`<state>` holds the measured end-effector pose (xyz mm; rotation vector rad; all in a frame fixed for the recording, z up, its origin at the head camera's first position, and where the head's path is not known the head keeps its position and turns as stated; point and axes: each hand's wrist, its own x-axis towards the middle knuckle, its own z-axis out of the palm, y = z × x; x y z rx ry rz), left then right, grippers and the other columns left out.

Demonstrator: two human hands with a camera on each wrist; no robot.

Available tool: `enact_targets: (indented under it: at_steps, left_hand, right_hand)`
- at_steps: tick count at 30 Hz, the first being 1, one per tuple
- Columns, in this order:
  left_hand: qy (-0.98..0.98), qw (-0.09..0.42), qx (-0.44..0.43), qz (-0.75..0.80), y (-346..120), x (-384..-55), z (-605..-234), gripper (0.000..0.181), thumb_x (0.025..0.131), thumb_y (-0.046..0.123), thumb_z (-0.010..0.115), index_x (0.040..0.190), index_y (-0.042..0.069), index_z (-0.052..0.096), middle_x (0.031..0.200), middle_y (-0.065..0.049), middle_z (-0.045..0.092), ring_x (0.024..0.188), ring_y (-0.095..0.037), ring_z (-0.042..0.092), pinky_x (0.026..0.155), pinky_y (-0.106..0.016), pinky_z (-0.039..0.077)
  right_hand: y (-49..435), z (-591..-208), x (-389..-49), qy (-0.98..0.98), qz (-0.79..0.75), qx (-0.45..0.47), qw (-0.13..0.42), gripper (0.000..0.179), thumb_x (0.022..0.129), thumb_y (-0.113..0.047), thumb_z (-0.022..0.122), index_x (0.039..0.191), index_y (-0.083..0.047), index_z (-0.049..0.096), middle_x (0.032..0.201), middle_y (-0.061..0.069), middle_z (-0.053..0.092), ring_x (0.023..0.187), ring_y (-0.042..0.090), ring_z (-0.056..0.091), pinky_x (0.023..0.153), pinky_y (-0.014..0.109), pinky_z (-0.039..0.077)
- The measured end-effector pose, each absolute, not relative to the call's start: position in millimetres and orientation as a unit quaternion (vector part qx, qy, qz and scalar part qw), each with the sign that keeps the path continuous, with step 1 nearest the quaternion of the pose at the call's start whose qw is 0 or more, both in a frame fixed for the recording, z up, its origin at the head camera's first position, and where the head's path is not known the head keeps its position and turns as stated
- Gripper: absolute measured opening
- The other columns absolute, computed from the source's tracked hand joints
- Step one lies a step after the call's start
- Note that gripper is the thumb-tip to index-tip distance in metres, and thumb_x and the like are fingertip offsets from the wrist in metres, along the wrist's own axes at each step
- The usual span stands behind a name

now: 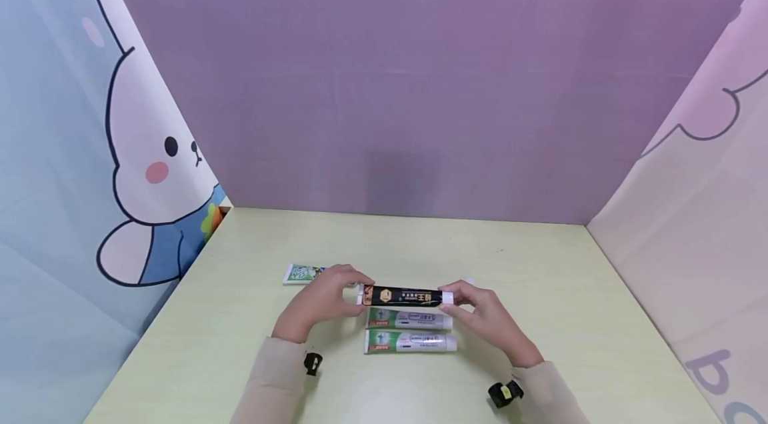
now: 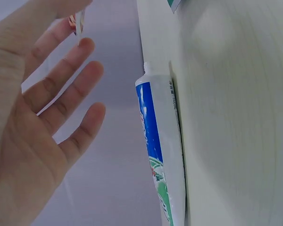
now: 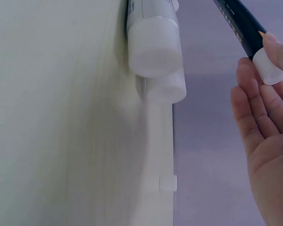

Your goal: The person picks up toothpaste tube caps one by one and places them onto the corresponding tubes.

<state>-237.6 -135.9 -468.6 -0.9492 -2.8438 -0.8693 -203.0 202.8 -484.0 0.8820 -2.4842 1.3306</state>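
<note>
A black toothpaste tube (image 1: pixel 403 296) with gold print is held level above the table between both hands. My left hand (image 1: pixel 324 297) pinches its flat end between thumb and index finger; the other fingers spread apart in the left wrist view. At the opposite end, my right hand (image 1: pixel 485 315) pinches the tube by its white cap (image 3: pixel 268 68). Just in front of it, two green-and-white toothpaste tubes (image 1: pixel 410 320) lie side by side with their caps to the right. Behind my left hand lies another toothpaste tube (image 2: pixel 155 150), partly hidden, with a bare nozzle.
A small white cylinder, apparently a cap (image 3: pixel 168 183), lies on the table beyond my right hand. The pale wooden table (image 1: pixel 540 264) meets a purple backdrop (image 1: pixel 396 77) at the back. Printed cloths hang along the left and right sides.
</note>
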Motion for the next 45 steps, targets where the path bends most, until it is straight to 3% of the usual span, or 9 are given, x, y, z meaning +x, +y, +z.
enact_targets:
  at_steps: [5,11,16,21,28,38,45]
  left_hand:
    - [-0.907,0.022,-0.308,-0.288,-136.7,-237.3,-470.1,0.043,0.079,0.022,0.082,0.12,0.019,0.073,0.113,0.005,0.068,0.11,-0.02,0.062,0.095,-0.038,0.05]
    - [-0.908,0.037,-0.308,-0.28,-134.8,-237.8,-470.5,0.043,0.078,0.022,0.083,0.12,0.019,0.073,0.111,0.006,0.068,0.106,-0.015,0.062,0.092,-0.036,0.051]
    - [-0.907,0.027,-0.308,-0.284,-132.1,-241.1,-472.3,0.042,0.08,0.02,0.082,0.121,0.016,0.072,0.107,0.007,0.066,0.098,-0.013,0.062,0.085,-0.032,0.053]
    - [-0.906,0.023,-0.306,-0.293,-128.4,-245.9,-475.8,0.042,0.08,0.019,0.083,0.12,0.014,0.072,0.107,0.006,0.066,0.095,-0.015,0.063,0.082,-0.03,0.054]
    - [-0.912,0.007,-0.287,-0.293,-121.7,-249.5,-479.5,0.044,0.08,0.021,0.083,0.121,0.013,0.071,0.108,0.003,0.065,0.096,-0.019,0.065,0.08,-0.03,0.054]
    - [-0.918,-0.008,-0.274,-0.288,-116.1,-251.6,-486.4,0.045,0.08,0.022,0.085,0.122,0.011,0.071,0.106,0.003,0.064,0.088,-0.009,0.061,0.073,-0.023,0.053]
    - [-0.909,-0.007,-0.283,-0.306,-113.7,-253.6,-495.6,0.045,0.08,0.014,0.084,0.122,0.007,0.07,0.106,-0.001,0.064,0.085,-0.01,0.06,0.073,-0.024,0.053]
  right_hand:
    - [201.7,-474.7,-198.4,-0.834,0.464,0.287,0.075,0.023,0.087,0.002,0.074,0.11,0.0,0.07,0.103,0.01,0.072,0.084,0.019,0.069,0.083,0.04,0.057]
    - [208.3,-488.1,-205.8,-0.837,0.464,0.281,0.076,0.028,0.086,-0.007,0.077,0.114,-0.009,0.071,0.1,0.0,0.071,0.083,0.016,0.066,0.079,0.032,0.057]
    - [212.1,-494.6,-209.9,-0.841,0.46,0.274,0.077,0.028,0.088,-0.014,0.077,0.116,-0.015,0.071,0.102,-0.002,0.069,0.085,0.013,0.063,0.08,0.032,0.057]
    - [211.1,-495.0,-212.2,-0.862,0.441,0.24,0.075,0.028,0.089,-0.016,0.077,0.116,-0.012,0.069,0.092,-0.005,0.064,0.084,0.012,0.062,0.08,0.035,0.056]
    - [209.3,-497.8,-213.6,-0.882,0.425,0.194,0.06,0.027,0.089,-0.012,0.077,0.114,-0.008,0.067,0.086,-0.006,0.062,0.082,0.012,0.062,0.077,0.029,0.055]
    - [212.4,-502.1,-217.7,-0.888,0.393,0.223,0.09,0.03,0.084,-0.013,0.081,0.111,-0.011,0.07,0.083,-0.007,0.062,0.076,0.009,0.062,0.071,0.027,0.056]
    - [211.8,-503.7,-218.2,-0.895,0.385,0.213,0.072,0.03,0.086,-0.016,0.079,0.114,-0.009,0.07,0.084,-0.006,0.063,0.076,0.009,0.061,0.072,0.025,0.055]
